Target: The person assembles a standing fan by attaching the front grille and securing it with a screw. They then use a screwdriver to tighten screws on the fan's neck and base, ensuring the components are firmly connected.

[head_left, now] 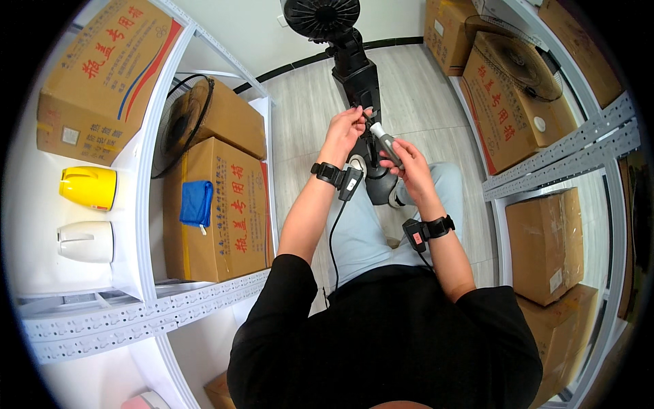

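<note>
My right hand (410, 167) is wrapped round a screwdriver (388, 144) with a grey handle and a white collar, its front end pointing up and left. Close to that end, the fingers of my left hand (347, 128) are pinched together against the black column; what they hold is too small to make out. In front of me stands a black pedestal fan (357, 78) without a front grille, its round head at the top and its base between my feet. My hands partly cover its lower column.
Left shelves hold cardboard boxes (221, 238), a fan grille (178, 126), a blue cloth (197, 203), a yellow kettle-like vessel (92, 187) and a white one (87, 241). On the right shelves are more boxes (545, 245) and another grille (521, 66). Cables hang from my wrist devices.
</note>
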`<state>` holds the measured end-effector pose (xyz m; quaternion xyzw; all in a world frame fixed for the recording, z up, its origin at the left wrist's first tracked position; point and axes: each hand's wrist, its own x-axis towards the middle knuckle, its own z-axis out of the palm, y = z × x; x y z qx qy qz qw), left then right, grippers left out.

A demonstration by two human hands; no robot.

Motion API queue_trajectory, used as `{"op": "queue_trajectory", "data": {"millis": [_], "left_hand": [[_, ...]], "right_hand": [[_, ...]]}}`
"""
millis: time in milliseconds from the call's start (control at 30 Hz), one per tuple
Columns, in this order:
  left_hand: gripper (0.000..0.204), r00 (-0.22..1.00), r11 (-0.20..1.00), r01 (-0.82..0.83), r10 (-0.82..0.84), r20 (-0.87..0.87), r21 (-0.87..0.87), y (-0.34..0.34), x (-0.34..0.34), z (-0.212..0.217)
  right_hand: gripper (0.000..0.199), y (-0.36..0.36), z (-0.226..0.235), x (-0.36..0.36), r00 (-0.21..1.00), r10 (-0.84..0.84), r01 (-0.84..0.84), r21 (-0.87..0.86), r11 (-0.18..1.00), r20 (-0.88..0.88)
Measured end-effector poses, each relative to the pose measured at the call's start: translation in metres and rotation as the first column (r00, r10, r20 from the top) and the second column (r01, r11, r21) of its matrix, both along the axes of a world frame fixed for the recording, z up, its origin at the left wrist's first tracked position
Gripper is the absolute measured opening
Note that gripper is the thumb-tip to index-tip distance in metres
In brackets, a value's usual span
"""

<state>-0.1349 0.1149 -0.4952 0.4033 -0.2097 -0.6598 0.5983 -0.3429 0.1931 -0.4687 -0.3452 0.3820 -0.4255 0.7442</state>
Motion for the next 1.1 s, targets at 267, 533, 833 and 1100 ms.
{"op": "queue_trajectory", "data": {"millis": [267, 533, 833, 1100], "left_hand": [[0.016, 0.991, 0.992, -0.108, 0.103, 0.085, 0.066, 0.002, -0.011, 0.004], [0.020, 0.993, 0.999, -0.038, 0.039, -0.109, 0.010, 0.002, -0.002, -0.002], [0.014, 0.997, 1.000, -0.024, 0.024, 0.078, -0.009, 0.004, -0.001, 0.001], [0.014, 0.997, 0.998, -0.066, 0.066, -0.036, 0.011, 0.005, -0.010, 0.008]], "right_hand": [[0.037, -0.001, -0.004, 0.001, 0.988, -0.057, 0.032, -0.177, 0.984, -0.140], [0.041, -0.007, -0.004, -0.005, 0.994, 0.046, -0.053, 0.066, 0.996, 0.103], [0.041, -0.001, -0.012, 0.004, 0.993, -0.051, 0.028, -0.206, 0.978, -0.107], [0.040, -0.009, -0.011, -0.004, 0.999, 0.027, -0.031, -0.082, 0.996, -0.047]]}}
